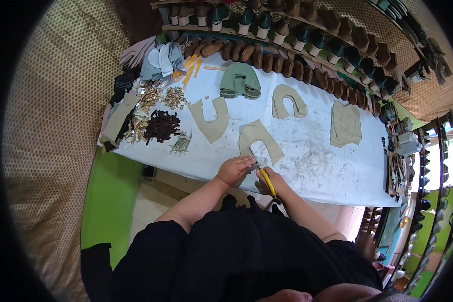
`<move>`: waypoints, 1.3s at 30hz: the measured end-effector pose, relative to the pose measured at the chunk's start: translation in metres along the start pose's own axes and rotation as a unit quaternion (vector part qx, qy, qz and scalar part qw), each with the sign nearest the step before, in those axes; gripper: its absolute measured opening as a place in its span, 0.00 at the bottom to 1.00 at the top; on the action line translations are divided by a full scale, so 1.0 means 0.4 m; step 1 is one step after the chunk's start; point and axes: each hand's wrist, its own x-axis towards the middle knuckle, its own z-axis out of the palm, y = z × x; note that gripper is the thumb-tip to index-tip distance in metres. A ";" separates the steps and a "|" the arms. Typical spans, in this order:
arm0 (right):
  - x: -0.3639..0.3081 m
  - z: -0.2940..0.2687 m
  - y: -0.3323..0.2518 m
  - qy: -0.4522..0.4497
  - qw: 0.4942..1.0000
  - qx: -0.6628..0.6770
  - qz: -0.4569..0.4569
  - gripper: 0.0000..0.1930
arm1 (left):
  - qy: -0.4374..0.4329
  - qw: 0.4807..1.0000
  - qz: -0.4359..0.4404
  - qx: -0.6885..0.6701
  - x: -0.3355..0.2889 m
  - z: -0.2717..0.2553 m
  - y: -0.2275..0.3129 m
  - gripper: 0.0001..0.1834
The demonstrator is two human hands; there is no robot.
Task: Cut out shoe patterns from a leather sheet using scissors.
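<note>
A pair of yellow-handled scissors (269, 185) is in my right hand (273, 177), its blades pointing away from me toward my left fingertips. My left hand (235, 170) is stretched toward the blades, fingers together at the edge of a small white piece (260, 150); its thumb is hidden. Under and around that piece lies a beige U-shaped cutout (254, 132) near the table's front edge. Another beige U-shaped cutout (210, 126) rests to the left of it. Farther back are a stack of green U-shaped pieces (240, 75) and a beige stack (287, 100).
The white-covered table (307, 173) has dark smudges. At its left are dark brown strips (162, 126), small gold pieces (175, 97) and grey material (162, 60). Beige pieces (346, 125) lie at the right. Behind stand racks with shoe lasts (282, 31).
</note>
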 end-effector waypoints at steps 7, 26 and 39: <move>-0.004 -0.001 0.000 -0.001 1.000 -0.029 -0.008 0.32 | 0.004 1.000 -0.018 -0.019 -0.007 -0.016 0.012 0.14; -0.017 0.012 -0.011 -0.004 1.000 -0.012 -0.025 0.25 | 0.003 0.991 -0.116 -0.068 -0.050 -0.029 0.054 0.14; -0.029 0.028 -0.010 0.011 0.998 -0.061 -0.021 0.27 | 0.054 0.972 -0.215 -0.078 -0.052 -0.006 0.097 0.15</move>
